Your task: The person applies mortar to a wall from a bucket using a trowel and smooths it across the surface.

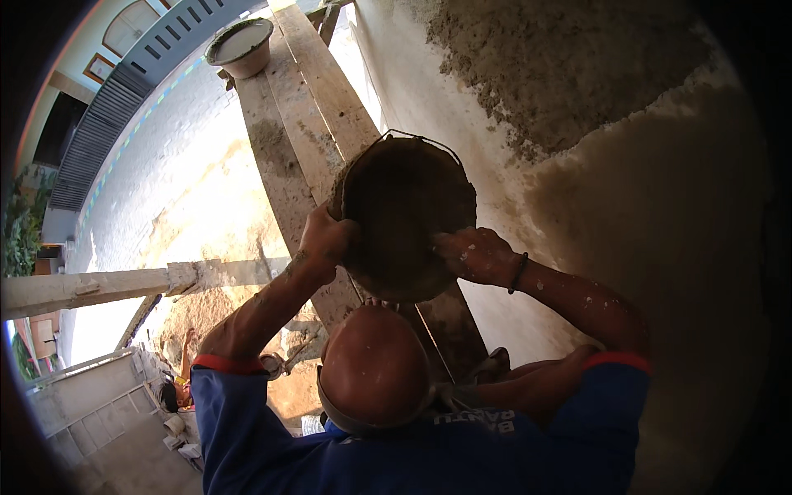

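Note:
A dark round bucket (412,285) with a thin wire handle is in front of me, over the wooden planks (285,144). Its opening faces up towards me, and its inside is too dark to make out the contents. My left hand (326,239) is closed on the left side of the rim. On the right side, my right hand (476,254) grips the rim, with its fingertips curled inward over the opening. Both hands and forearms carry pale splashes. Whether the bucket's base rests on the planks or hangs above them is hidden.
Farther along the planks stands a basin (247,62) holding grey stuff. A wall (660,198) with a rough patch of wet mortar (561,74) rises on the right. To the left, a wooden beam (91,289) crosses above the ground; another person (177,392) is lower down.

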`<state>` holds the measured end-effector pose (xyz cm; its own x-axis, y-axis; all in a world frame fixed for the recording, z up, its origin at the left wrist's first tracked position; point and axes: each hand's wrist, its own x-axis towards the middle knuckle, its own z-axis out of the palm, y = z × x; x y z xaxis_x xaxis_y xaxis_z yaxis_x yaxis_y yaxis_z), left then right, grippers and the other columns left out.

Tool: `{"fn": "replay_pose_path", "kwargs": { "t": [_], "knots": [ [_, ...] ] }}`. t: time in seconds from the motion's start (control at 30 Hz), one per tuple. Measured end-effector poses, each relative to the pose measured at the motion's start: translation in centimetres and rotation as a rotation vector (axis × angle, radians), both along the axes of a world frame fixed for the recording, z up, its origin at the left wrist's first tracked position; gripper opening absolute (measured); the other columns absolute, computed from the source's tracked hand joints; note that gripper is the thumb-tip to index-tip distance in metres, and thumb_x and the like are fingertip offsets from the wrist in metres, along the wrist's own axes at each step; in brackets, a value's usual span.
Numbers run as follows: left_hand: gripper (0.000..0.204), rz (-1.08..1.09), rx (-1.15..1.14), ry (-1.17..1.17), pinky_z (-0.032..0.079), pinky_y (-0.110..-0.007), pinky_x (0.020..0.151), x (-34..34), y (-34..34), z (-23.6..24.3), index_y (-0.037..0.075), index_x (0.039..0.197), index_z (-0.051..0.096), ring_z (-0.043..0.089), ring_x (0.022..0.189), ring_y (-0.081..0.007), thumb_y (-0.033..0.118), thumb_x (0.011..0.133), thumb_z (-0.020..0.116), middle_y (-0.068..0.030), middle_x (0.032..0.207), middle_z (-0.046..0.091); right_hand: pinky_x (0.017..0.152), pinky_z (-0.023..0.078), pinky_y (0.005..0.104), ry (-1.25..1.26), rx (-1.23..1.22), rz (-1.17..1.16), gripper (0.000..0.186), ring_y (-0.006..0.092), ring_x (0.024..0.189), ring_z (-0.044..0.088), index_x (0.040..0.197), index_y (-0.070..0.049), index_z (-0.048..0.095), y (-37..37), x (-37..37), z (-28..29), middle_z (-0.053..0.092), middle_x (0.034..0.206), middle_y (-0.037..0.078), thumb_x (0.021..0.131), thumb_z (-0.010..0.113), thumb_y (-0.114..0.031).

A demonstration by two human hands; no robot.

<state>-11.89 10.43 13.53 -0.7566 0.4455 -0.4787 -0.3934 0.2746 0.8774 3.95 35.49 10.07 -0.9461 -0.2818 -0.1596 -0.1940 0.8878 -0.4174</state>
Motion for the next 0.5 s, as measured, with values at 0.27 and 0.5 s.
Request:
{"fn": "replay_pose_path", "kwargs": {
  "t": [0.27,0.5],
  "knots": [
    [0.024,0.057,-0.018,-0.084,0.052,-0.033,0.048,0.4,0.5,-0.6,-0.002,0.094,0.064,0.064,0.056,-0.0210,0.002,0.071,0.062,-0.0096,0.074,0.065,0.079,0.054,0.0469,0.043,-0.036,-0.135,0.035,0.0379,0.086,0.067,0.117,-0.007,0.060,1.8,1.1,4.0,0.069,0.096,0.019,0.087,0.061,-0.024],
    [0.029,0.123,0.167,-0.129,0.057,-0.035,0.055,0.2,0.7,0.6,-0.004,0.099,0.063,0.067,0.064,-0.0251,0.001,0.070,0.060,-0.0120,0.082,0.066,0.075,0.051,0.0470,-0.058,-0.144,-0.285,0.035,0.0386,0.084,0.066,0.111,-0.008,0.054,4.6,0.3,14.4,0.066,0.088,0.018,0.081,0.065,-0.020]
  ]
}}
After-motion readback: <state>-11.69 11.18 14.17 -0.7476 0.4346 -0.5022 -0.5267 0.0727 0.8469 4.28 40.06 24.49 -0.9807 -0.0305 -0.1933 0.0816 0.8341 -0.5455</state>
